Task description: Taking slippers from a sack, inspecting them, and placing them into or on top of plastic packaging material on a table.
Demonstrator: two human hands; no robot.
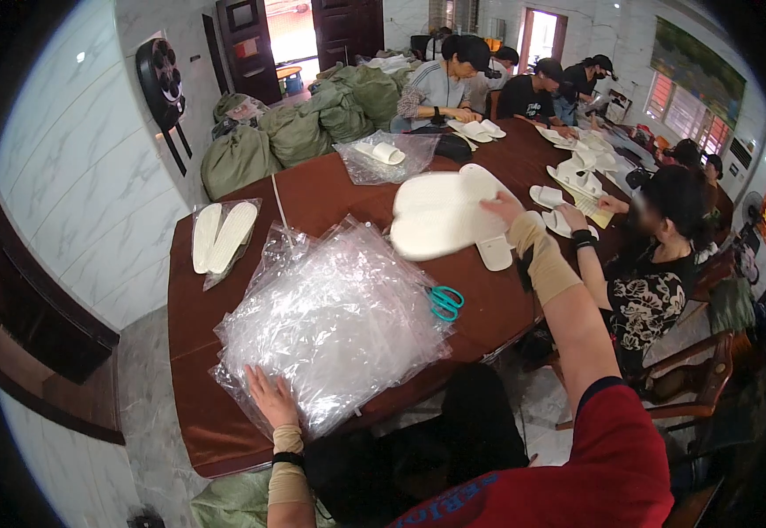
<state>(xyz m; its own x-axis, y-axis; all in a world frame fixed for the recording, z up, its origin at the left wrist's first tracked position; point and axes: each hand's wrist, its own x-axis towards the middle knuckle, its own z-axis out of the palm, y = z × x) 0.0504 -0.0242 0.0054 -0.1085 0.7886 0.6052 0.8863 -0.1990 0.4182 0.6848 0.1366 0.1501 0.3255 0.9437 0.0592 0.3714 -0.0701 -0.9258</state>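
Observation:
My left hand (270, 396) lies with fingers spread on the near edge of a heap of clear plastic bags (330, 317). Stretched out across the table, my right hand (504, 209) grips a pair of cream slippers (436, 216) by their right end, soles showing, slightly blurred by motion. Another cream slipper (494, 253) shows partly from beneath that pair. Scissors with teal handles (445, 303) rest at the right edge of the bag heap, their blades hidden. To the left, a bagged pair of slippers (224, 236) lies flat on the brown tablecloth (202, 352).
Another slipper (386, 153) lies on clear plastic at the far side. Several people sit around the table; the nearest co-worker (665, 255) at right handles white slippers (577, 179). Green sacks (240, 163) are piled behind the table. A wooden chair (687, 383) stands at right.

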